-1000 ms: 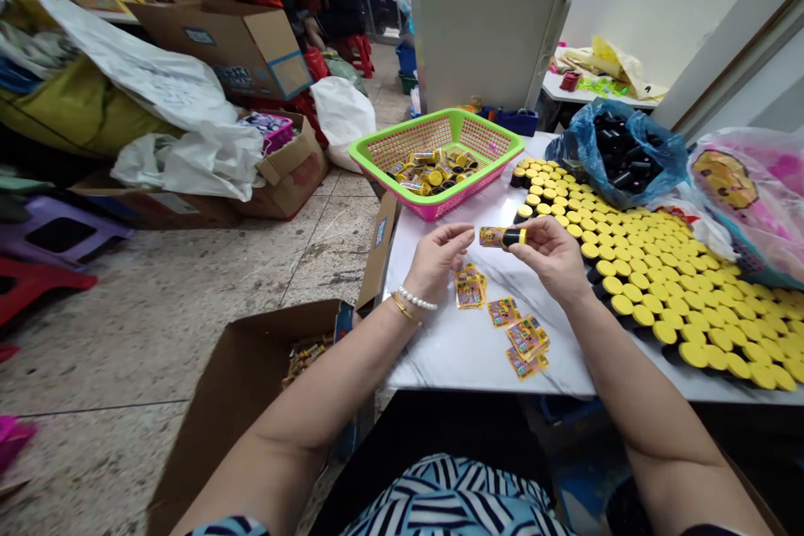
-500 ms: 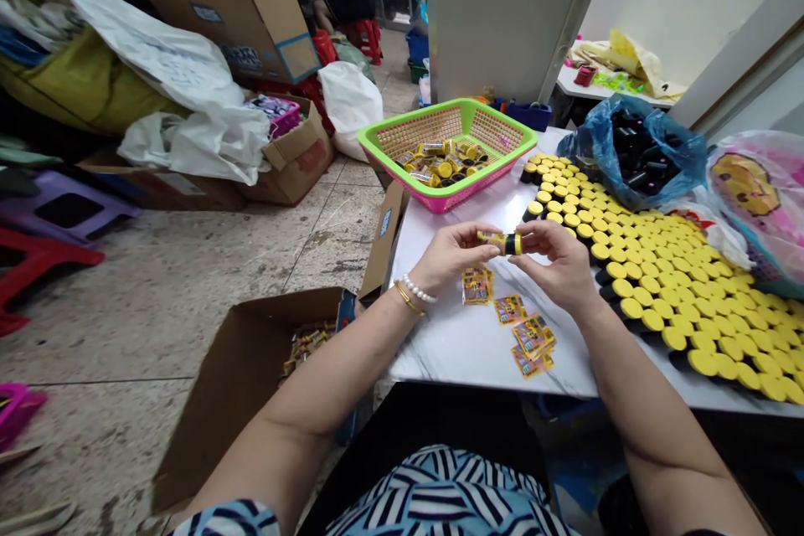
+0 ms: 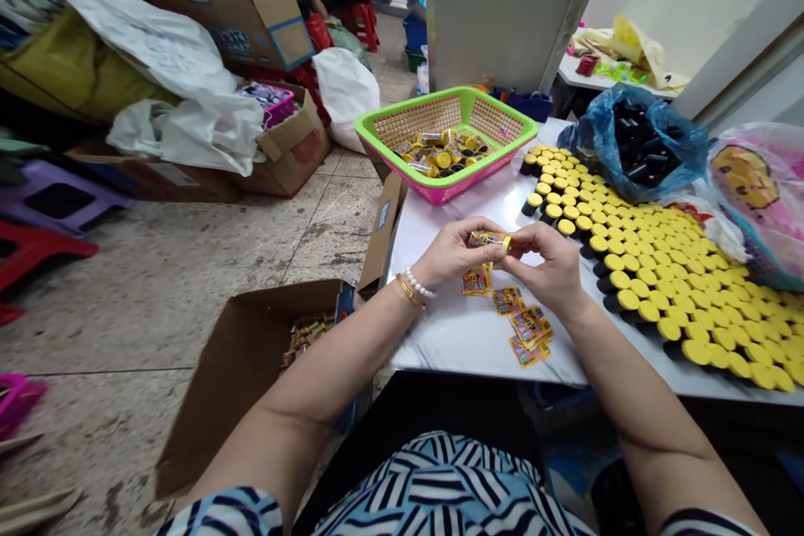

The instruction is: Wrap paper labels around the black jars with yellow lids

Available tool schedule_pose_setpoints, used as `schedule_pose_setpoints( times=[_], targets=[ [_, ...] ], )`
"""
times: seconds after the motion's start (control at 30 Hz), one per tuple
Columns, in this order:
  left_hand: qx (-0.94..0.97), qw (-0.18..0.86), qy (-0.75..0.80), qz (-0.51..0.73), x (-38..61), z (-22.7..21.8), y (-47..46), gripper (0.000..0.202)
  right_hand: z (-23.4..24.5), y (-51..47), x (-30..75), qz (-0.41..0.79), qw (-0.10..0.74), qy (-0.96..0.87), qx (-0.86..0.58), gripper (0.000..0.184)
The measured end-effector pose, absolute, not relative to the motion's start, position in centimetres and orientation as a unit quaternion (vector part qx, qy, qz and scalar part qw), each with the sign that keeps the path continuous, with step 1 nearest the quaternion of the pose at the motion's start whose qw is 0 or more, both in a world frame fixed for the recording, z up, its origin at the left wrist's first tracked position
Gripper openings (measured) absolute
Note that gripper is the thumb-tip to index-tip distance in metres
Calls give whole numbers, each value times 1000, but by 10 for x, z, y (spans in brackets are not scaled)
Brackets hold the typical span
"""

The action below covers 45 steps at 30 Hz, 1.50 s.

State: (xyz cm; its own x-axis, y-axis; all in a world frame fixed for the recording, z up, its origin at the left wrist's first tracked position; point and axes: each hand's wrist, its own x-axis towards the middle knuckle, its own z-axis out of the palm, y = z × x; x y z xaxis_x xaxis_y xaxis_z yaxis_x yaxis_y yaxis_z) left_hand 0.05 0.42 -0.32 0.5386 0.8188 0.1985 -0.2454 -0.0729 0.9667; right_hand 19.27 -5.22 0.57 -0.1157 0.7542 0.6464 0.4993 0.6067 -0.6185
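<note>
Grip looks busy here, what's it actually on?

Both hands are clenched on one small wrapped bottle (image 3: 488, 239), held up just above the counter (image 3: 433, 327). Left hand (image 3: 449, 255) pinches one end between thumb and fingers, right hand (image 3: 540, 261) closes around the other end.

Ok, and how are the arms sitting?

Both forearms angle in from the bottom corners, elbows out wide, wrists bent so the hands nearly meet at the middle. Pearl bracelet (image 3: 419, 282) and gold bangle (image 3: 409, 291) on the left wrist.

What's around the bottle then?

Right below it, small printed labels (image 3: 507, 300) lie in loose piles on the marble. Off to the right, black bottles with yellow caps (image 3: 653, 276) are packed in tight rows. Farther up, a green-and-pink basket (image 3: 408, 105) holds more wrapped bottles. Cardboard box (image 3: 239, 368) on the floor beside the left arm has small wrapped bits inside, too small to tell what.
</note>
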Motion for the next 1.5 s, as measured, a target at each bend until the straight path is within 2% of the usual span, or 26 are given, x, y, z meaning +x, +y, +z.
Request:
schedule_pose_setpoints(
  times=[0.1, 0.33, 0.4, 0.5, 0.57, 0.63, 0.77, 0.93, 1.1, 1.33, 1.5],
  targets=[
    [564, 669, 260, 407, 2, -5, 4, 48, 9, -53, 193, 90, 491, -767, -403, 30],
    [471, 748, 250, 396, 3, -11, 9, 51, 8, -50, 200, 46, 472, -767, -433, 22],
    [493, 723, 247, 416, 2, -10, 9, 48, 3, -49, 197, 95, 498, -736, -448, 25],
    [553, 657, 235, 455, 2, -8, 7, 44, -4, -49, 187, 263, 548, -634, -479, 30],
    [581, 628, 231, 463, 2, -7, 7, 43, -7, -48, 181, 374, 550, -563, -490, 33],
    [583, 634, 234, 451, 1, -8, 8, 44, -8, -47, 178, 421, 546, -531, -493, 34],
    [521, 698, 249, 423, -2, -12, 13, 55, -9, -43, 183, 388, 573, -546, -473, 32],
    [499, 732, 272, 375, -2, -12, 15, 55, -11, -38, 193, 403, 540, -619, -404, 44],
    [487, 766, 225, 354, 1, -12, 11, 61, -15, -41, 190, 389, 569, -612, -387, 25],
    [458, 782, 271, 323, 2, -13, 9, 65, -15, -45, 185, 382, 540, -634, -402, 27],
    [420, 818, 236, 315, -2, -8, 9, 54, -20, -45, 179, 369, 573, -603, -415, 20]
  ],
)
